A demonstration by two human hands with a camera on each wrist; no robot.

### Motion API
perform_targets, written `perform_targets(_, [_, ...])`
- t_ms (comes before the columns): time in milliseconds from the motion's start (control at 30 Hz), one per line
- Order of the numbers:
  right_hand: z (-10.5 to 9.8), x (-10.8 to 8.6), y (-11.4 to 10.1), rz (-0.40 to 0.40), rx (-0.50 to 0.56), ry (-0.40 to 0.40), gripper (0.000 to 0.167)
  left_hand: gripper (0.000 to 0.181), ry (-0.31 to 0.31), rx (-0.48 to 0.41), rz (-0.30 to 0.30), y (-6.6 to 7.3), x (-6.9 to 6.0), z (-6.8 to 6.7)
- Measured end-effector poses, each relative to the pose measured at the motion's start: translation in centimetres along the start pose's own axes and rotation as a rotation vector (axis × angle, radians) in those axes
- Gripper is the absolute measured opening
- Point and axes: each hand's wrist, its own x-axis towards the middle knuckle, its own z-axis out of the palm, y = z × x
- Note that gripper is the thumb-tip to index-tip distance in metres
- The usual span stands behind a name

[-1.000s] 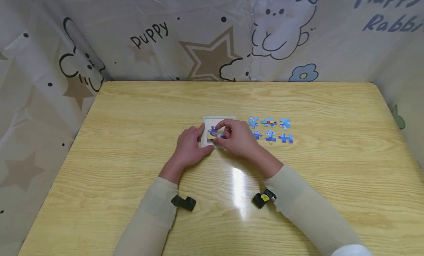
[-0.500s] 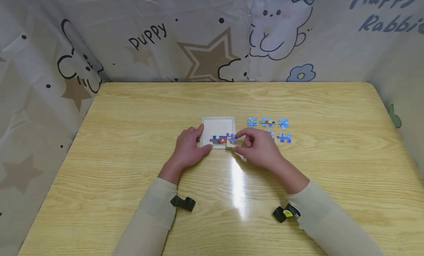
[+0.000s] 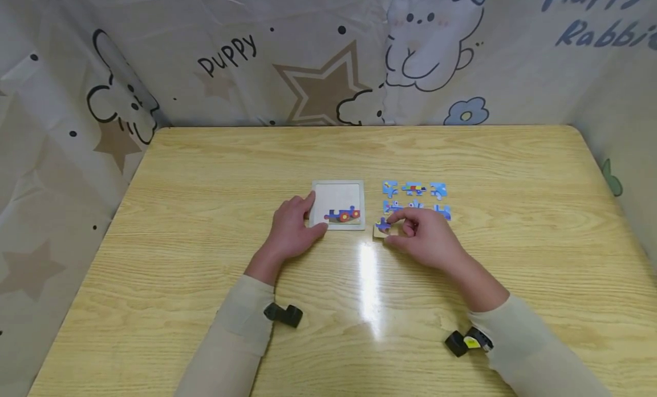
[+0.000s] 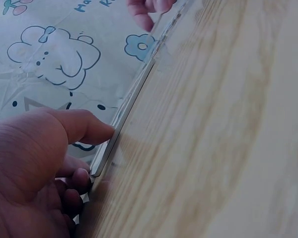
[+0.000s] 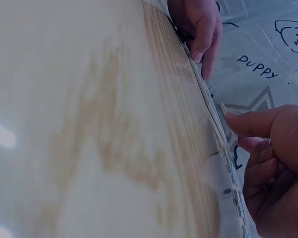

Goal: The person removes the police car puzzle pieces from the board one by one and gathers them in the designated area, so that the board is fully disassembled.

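A shallow square puzzle tray point(image 3: 336, 182) with a pale rim lies near the middle of the table. My left hand point(image 3: 293, 229) holds its left side, thumb at the near left corner and fingers along the left edge. Joined pieces point(image 3: 344, 215) showing red wheels lie along the tray's near right part. To the right of the tray, my right hand point(image 3: 425, 236) pinches a purple and tan puzzle piece point(image 3: 382, 226) between thumb and index finger. The right wrist view shows this piece point(image 5: 224, 108) edge-on at the fingertips, tilted.
Several loose blue puzzle pieces point(image 3: 414, 189) lie in two rows right of the tray. My right hand partly covers the nearer row. The wooden table point(image 3: 231, 174) reaches back to a printed cloth point(image 3: 318, 55). Each sleeve carries a small black camera point(image 3: 284, 314).
My right hand has moved right with the puzzle piece, from over the tray to beside it, uncovering the joined pieces. The left hand has stayed at the tray.
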Motion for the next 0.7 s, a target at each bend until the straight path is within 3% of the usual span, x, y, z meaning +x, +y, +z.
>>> perform_targets(367, [-0.8, -0.8, 1.9, -0.030, -0.033, 0.005, 0.025, 0.077, -0.001, -0.003, -0.010, 0.0, 0.0, 0.0])
perform_targets(700, [-0.7, -1.0, 2.1, -0.043, -0.030, -0.001, 0.024, 0.076, -0.005, -0.010, -0.011, 0.0, 0.0, 0.0])
